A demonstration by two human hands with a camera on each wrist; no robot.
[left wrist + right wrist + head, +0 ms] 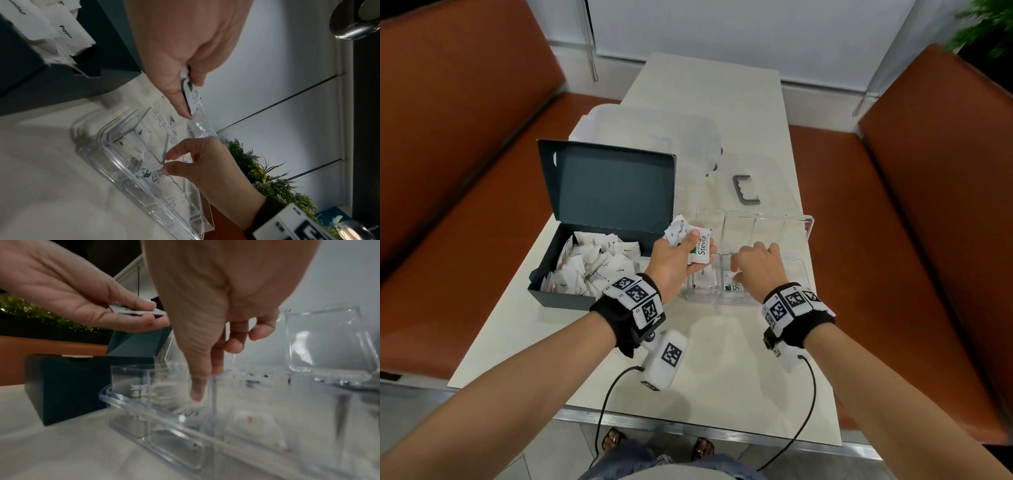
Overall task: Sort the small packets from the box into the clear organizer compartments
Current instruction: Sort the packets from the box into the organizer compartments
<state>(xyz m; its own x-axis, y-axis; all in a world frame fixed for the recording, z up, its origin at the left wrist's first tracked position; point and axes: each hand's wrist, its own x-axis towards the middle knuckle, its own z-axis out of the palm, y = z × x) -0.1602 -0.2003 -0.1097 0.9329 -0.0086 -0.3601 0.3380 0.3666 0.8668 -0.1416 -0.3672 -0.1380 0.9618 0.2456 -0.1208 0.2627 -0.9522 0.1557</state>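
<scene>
Between thumb and fingers, left hand (pixel 677 260) pinches a small stack of packets, Stevia packet (pixel 702 251) on top, held above the gap between dark box (pixel 558 294) and clear organizer (pixel 799 274). Right hand (pixel 758 270) fingers point down into a near-row compartment, tips over another Stevia packet (pixel 734 286); whether they grip it, cannot tell. Box lid stands open, loose white packets (pixel 592 263) heaped inside. Grey bracket (pixel 744 190) lies beyond the organizer on the table (pixel 722 377).

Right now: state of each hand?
Left hand: holding a small stack of packets, Stevia one on top.
Right hand: reaching into the clear organizer; fingers extended, nothing visibly held.
</scene>
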